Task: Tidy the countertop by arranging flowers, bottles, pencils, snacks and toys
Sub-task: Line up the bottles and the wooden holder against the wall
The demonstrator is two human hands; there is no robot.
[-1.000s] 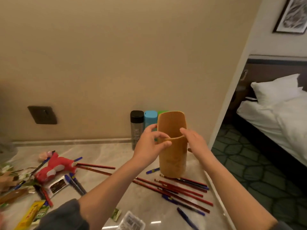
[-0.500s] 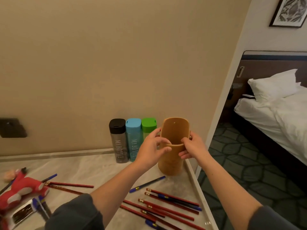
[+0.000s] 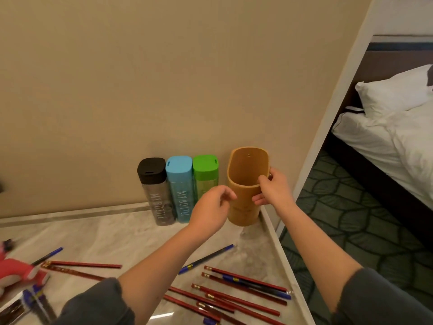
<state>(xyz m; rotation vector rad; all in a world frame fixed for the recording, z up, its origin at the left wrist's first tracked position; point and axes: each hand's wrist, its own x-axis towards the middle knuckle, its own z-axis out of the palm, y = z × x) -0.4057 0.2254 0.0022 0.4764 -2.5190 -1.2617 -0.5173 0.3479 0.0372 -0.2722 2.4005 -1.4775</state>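
A tan wooden pencil holder (image 3: 243, 212) stands upright at the counter's far right corner, by the wall. My right hand (image 3: 273, 190) grips its rim and right side. My left hand (image 3: 214, 207) hovers just left of the holder, fingers loosely curled, holding nothing. Three bottles stand in a row against the wall to the left: black-capped (image 3: 154, 191), blue (image 3: 180, 188) and green (image 3: 206, 174). Several red pencils (image 3: 236, 294) and blue pens (image 3: 206, 259) lie scattered on the marble counter (image 3: 105, 238) near me.
A red plush toy (image 3: 16, 270) and a snack packet (image 3: 14, 308) lie at the left edge. The counter's right edge (image 3: 284, 259) drops to patterned carpet. A bed with white bedding (image 3: 398, 127) sits beyond the wall's end.
The holder has moved farther back and right, next to the green bottle. My left hand has let go of it and drawn slightly away; my right hand still grips it.
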